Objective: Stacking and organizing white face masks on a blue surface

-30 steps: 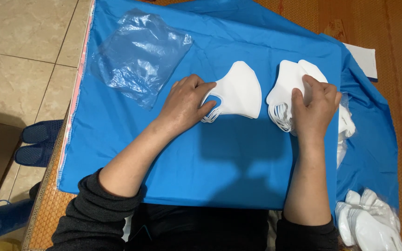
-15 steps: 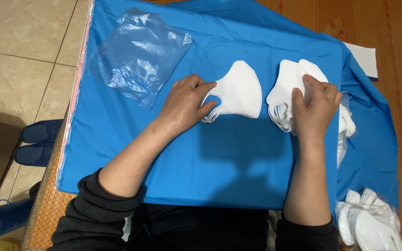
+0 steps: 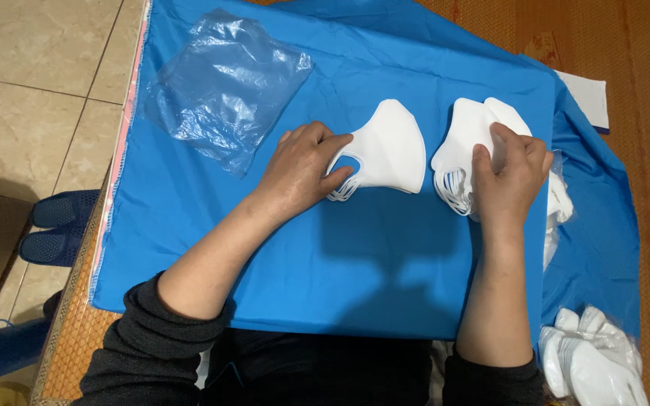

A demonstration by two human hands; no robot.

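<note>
Smooth blue fabric sheet [image 3: 340,271] spread flat, lightly creased. Left of sheet centre: stack of white moulded face masks [image 3: 389,146], ear loops pinched by left hand [image 3: 302,169]. Right of centre: second white mask stack [image 3: 468,146], pressed under right hand [image 3: 509,177], fingers flat, not clenched. Crinkled clear plastic bag [image 3: 223,86] near sheet's upper left corner. More white masks [image 3: 592,365] beyond lower right corner.

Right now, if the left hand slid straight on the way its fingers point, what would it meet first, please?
The left hand points rightward and already touches the nearer stack of white masks. Pushing on, it would probably shove that stack towards the second mask stack under the right hand.
</note>
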